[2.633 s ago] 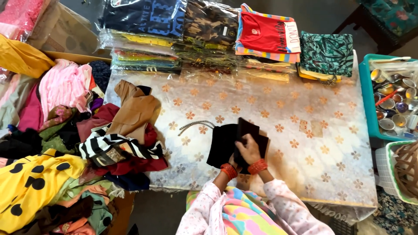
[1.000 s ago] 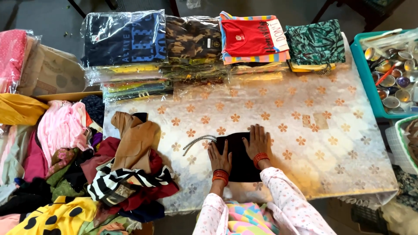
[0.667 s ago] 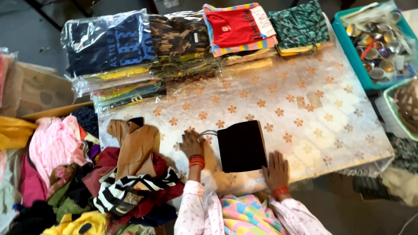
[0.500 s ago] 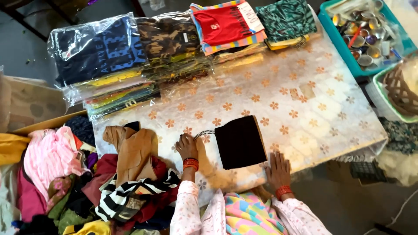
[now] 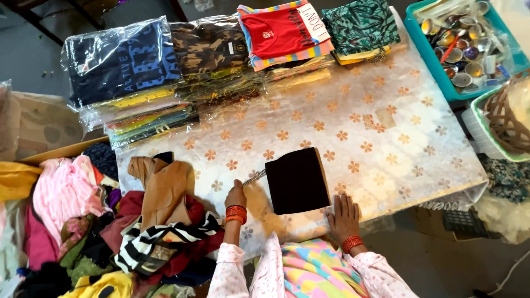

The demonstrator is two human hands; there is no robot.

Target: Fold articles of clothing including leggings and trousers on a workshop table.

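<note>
A folded black cloth (image 5: 296,179) lies flat on the table (image 5: 386,143), which has a white cover with orange flowers. A grey-white cord (image 5: 255,177) runs from the cloth's left edge. My left hand (image 5: 236,195) is closed on the end of that cord, just left of the cloth. My right hand (image 5: 343,215) rests flat and spread on the table's near edge, just right of the cloth's lower corner. Both wrists wear red bangles.
Stacks of folded clothes in clear plastic (image 5: 160,72) line the table's far edge. A heap of loose clothes (image 5: 110,221) lies at the left, with a brown garment (image 5: 163,187) draped onto the table. A teal tray of small bowls (image 5: 469,49) and a basket (image 5: 505,118) stand at right.
Both hands were pressing on the black cloth; they have since come off it. The left hand went to the cord, the right hand to the table's near edge. The view has tilted.
</note>
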